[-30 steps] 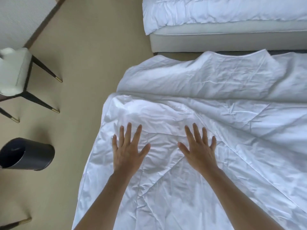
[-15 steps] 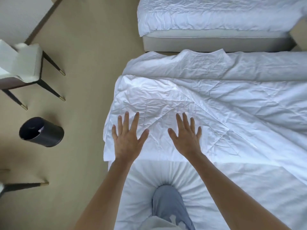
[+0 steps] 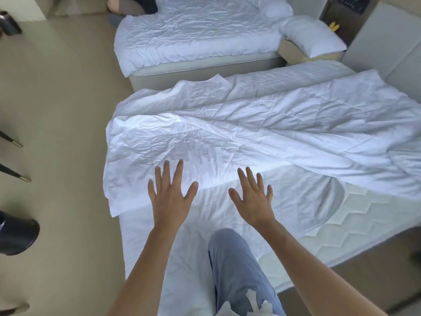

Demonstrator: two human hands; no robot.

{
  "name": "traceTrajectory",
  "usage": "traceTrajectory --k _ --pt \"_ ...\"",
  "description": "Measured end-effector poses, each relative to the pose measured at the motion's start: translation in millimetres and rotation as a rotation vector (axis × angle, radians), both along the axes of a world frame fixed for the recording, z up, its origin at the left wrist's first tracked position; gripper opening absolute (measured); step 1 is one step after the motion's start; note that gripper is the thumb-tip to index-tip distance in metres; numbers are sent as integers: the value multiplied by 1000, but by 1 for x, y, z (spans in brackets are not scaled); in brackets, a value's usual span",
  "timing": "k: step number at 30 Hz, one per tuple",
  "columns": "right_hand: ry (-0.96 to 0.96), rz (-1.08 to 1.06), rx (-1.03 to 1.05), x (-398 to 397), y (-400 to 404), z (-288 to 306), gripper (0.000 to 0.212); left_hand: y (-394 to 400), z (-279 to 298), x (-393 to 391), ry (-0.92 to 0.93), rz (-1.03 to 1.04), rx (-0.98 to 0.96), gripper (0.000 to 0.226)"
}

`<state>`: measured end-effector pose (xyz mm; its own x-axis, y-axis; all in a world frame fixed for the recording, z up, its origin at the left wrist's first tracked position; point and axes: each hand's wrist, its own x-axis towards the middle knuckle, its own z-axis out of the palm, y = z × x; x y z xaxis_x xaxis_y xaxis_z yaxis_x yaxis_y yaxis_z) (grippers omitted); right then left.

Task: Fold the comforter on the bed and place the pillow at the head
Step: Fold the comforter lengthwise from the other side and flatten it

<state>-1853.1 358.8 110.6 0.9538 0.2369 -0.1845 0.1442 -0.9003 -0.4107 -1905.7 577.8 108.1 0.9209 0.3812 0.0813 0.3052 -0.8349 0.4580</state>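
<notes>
Lying rumpled, white comforter (image 3: 262, 133) (partly folded)

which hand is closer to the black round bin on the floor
Left. The left hand hovers open over the white quilted comforter, toward the black round bin at the frame's left edge; the right hand is farther across the bed.

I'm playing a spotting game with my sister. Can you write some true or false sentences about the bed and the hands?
1. Both hands are spread open, left hand and right hand. True.
2. The comforter covers the whole near bed. False: bare quilted mattress shows at the right.
3. A pillow lies between the two beds, off the near bed. True.
4. One hand pinches the comforter's corner. False: neither hand holds anything.
5. A knee in blue trousers rests on the bed. True.
</notes>
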Motion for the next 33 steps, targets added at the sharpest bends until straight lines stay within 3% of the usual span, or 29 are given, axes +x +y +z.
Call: traceTrajectory --k 10,18,26,33 --pt "9 -305 1 -43 -164 14 71 -156 7 13 4 -236 -158 70" --pt "85 -627 232 -31 -347 -13 71 -328 -6 63 88 -353 -287 67" --pt "87 -796 408 27 -566 -18 74 -545 -20 134 194 -305 -542 80" --pt "46 -871 437 98 -687 -10 72 -668 -27 206 203 -209 -852 61"
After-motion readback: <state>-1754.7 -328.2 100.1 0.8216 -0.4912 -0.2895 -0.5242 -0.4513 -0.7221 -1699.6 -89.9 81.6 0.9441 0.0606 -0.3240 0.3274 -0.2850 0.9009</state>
